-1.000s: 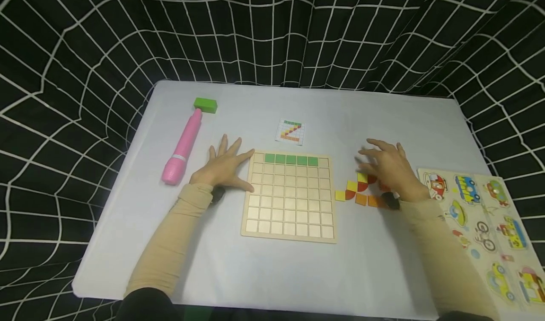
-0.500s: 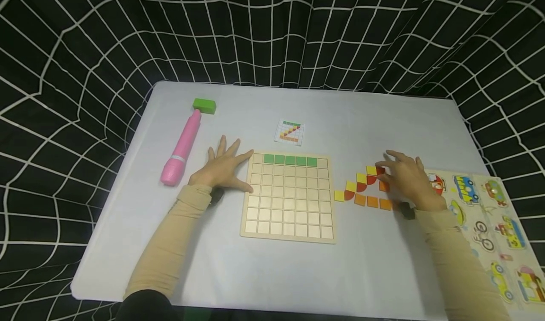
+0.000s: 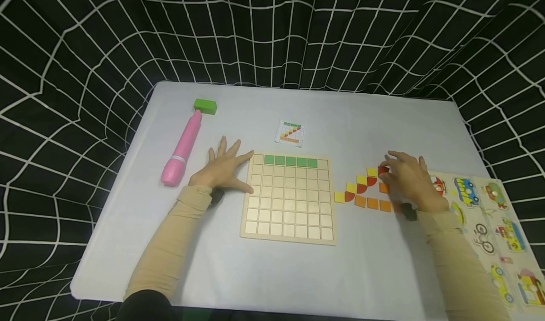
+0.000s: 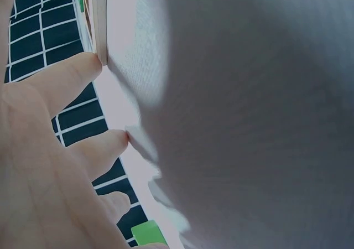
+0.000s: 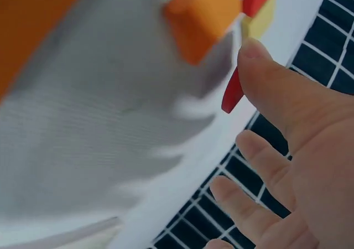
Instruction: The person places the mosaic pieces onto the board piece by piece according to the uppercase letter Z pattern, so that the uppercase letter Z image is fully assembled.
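Observation:
A wooden grid board [image 3: 289, 202] lies mid-table, with a row of green square tiles [image 3: 291, 161] set near its top. Fingers spread, my left hand [image 3: 219, 169] rests at the board's left edge, touching it with thumb and index finger. To the right, my right hand [image 3: 408, 179] has thumb and index finger at a red quarter-circle tile [image 5: 233, 93], which they appear to pinch; the index finger is hidden in the right wrist view. Beside it are a yellow tile [image 3: 372, 172] and an orange square tile [image 3: 384, 188]. More yellow, red and orange tiles [image 3: 360, 200] extend towards the board.
A small pattern card [image 3: 290, 133] lies beyond the board. At the left are a pink stick-shaped object [image 3: 183, 148] and a green block [image 3: 205, 106]. A wooden picture puzzle [image 3: 489, 236] with vehicles lies at the right. Black netted cloth [image 3: 272, 32] surrounds the table.
My right hand has moved right and slightly nearer to me, uncovering several tiles, and its thumb and index finger have come to the farthest red tile. The left hand stays put.

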Demonstrator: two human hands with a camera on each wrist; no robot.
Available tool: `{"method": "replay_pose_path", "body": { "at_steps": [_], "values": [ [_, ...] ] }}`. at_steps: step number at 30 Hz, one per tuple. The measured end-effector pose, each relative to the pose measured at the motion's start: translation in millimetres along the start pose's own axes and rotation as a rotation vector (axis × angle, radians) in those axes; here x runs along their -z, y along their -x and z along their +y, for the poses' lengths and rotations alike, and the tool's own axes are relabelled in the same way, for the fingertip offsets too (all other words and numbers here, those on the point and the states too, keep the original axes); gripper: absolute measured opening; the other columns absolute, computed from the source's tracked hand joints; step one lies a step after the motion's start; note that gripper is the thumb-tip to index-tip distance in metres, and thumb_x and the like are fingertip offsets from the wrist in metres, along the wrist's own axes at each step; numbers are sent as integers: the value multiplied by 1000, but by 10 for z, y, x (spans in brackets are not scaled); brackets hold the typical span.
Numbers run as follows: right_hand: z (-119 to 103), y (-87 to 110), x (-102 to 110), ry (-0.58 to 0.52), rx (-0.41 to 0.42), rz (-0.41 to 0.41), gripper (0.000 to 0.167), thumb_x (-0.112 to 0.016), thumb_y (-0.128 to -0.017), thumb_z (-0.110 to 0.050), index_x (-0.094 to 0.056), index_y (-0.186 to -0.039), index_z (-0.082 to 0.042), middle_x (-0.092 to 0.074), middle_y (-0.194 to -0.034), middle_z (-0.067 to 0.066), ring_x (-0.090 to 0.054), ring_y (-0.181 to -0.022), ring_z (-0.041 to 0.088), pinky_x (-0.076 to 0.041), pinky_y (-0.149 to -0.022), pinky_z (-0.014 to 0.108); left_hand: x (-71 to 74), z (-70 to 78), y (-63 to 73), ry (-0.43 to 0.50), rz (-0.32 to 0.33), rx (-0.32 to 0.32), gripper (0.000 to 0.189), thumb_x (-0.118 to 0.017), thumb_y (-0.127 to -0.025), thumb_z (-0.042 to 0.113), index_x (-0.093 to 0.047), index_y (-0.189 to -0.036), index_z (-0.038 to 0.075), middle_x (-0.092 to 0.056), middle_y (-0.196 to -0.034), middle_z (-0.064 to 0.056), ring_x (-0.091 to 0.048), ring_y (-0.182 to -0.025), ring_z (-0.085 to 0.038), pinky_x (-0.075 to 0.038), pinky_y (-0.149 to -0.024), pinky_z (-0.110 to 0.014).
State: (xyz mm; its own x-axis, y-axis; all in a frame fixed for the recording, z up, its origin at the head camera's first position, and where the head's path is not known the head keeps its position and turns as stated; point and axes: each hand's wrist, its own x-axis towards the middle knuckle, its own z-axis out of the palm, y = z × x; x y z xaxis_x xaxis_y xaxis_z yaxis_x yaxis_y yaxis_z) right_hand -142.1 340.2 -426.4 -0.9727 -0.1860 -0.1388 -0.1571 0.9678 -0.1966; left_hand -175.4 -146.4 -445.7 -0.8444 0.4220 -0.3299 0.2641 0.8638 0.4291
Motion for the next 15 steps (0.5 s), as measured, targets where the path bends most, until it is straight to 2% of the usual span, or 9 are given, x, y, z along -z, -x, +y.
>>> {"method": "replay_pose_path", "body": {
  "at_steps": [6, 11, 15],
  "values": [
    [-226, -43, 62, -8, 48, 74, 39, -81, -88, -19, -72, -120, 1, -47, -155, 28, -37, -145, 55, -16, -118, 82, 5, 3, -2, 1, -2, -6, 116, -86, -70, 64, -29, -164, 28, 3, -176, -18, 25, -157, -49, 6, -120, -81],
    [-528, -136, 49, -6, 91, 73, 35, -80, -88, -16, -72, -118, 2, -45, -156, 28, -33, -147, 58, -16, -120, 81, 20, 5, 5, -2, -6, -6, 116, -86, -70, 64, -29, -164, 27, 4, -176, -17, 25, -157, -49, 7, -120, -80],
    [-773, -207, 1, 14, 156, 89, 32, -81, -87, -16, -74, -113, 1, -48, -155, 27, -36, -147, 57, -20, -118, 81, 26, 13, -2, 1, -6, -8, 115, -87, -70, 63, -30, -164, 27, 4, -176, -17, 26, -157, -48, 7, -120, -80]
  ]
}}
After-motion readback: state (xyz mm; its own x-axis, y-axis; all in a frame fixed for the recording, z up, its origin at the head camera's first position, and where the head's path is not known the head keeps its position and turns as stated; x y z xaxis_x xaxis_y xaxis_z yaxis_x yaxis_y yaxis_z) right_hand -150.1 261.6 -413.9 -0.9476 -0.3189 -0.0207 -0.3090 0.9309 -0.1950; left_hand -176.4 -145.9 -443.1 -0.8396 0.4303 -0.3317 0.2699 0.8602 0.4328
